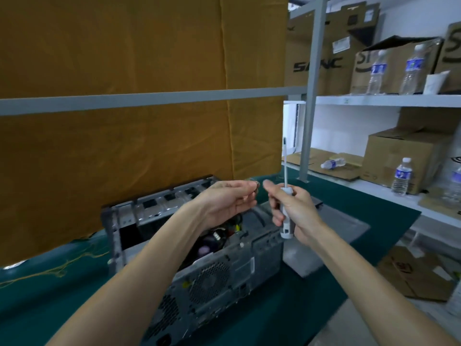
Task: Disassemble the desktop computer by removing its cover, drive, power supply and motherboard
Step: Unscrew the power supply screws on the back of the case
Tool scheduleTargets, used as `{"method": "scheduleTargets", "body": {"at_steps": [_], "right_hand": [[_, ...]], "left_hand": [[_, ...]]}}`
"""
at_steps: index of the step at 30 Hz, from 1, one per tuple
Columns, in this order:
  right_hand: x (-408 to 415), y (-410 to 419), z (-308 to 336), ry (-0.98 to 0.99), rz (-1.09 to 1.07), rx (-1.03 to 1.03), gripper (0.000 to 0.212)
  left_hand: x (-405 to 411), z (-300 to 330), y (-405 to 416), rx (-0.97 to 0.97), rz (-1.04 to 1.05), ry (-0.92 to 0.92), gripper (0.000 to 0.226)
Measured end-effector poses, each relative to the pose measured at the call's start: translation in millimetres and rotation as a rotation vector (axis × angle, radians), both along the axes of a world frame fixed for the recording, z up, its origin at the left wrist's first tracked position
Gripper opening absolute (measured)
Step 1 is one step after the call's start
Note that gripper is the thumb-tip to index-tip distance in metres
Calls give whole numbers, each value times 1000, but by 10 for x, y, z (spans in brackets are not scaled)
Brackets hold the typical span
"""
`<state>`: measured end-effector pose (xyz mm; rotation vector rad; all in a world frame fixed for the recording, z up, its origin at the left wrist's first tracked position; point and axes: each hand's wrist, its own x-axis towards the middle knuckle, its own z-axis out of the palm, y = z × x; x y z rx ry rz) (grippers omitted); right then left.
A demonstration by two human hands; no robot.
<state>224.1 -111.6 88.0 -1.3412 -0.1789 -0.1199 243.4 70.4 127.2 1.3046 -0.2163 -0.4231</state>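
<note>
Head view: green table (pixel 311 308), shelving (pixel 389 100), cardboard boxes (pixel 404 156).

The computer case (pixel 224 278) shows bare grey metal, dull and scuffed, with perforated vent grilles punched into the end panel. Beside it on the bench, the flat cover panel (pixel 349 228) is the same matt grey sheet metal. The bench top (pixel 50 283) is covered in dark green matting, smooth and low in sheen. The right hand (pixel 296 211) grips a screwdriver (pixel 285 196) with a pale, smooth plastic handle and a slim light metal shaft. Behind hangs a mustard cloth (pixel 124 96), matt and softly creased. The shelf frame (pixel 311 96) is painted grey metal; on it stand brown cardboard boxes (pixel 404 156) and clear glossy plastic bottles (pixel 401 176).
</note>
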Motion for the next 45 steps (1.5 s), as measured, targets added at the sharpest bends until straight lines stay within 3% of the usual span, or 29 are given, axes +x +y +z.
{"method": "scheduleTargets", "body": {"at_steps": [3,6,9,15,20,27,32,40,45], "right_hand": [[516,-544,-70,87,-115,-68,31],[1092,-910,-373,220,-301,-441,20],[1541,-1068,-825,282,-345,-731,15],[2045,-1236,-1356,232,-257,-1002,11],[2450,-1370,-1419,250,-143,-1058,14],[2541,-1489,-1555,289,-122,-890,19],[2595,-1485,-1563,331,-85,-883,15],[2602,-1469,-1608,314,-96,-910,15],[2550,-1457,-1627,241,-172,-1069,20]], "left_hand": [[633,-37,-379,239,61,-120,6],[1243,-184,-632,564,164,-298,12],[1705,-374,-775,925,165,-518,15],[2495,-605,-974,1257,-10,-546,14],[3184,-824,-1201,1428,-162,-550,20],[3684,-1209,-1405,1540,-275,-581,17],[3796,-1440,-1397,1541,-282,-540,17],[3805,-1415,-1375,1451,-276,-482,13],[3772,-1374,-1351,1413,-257,-456,14]]}}
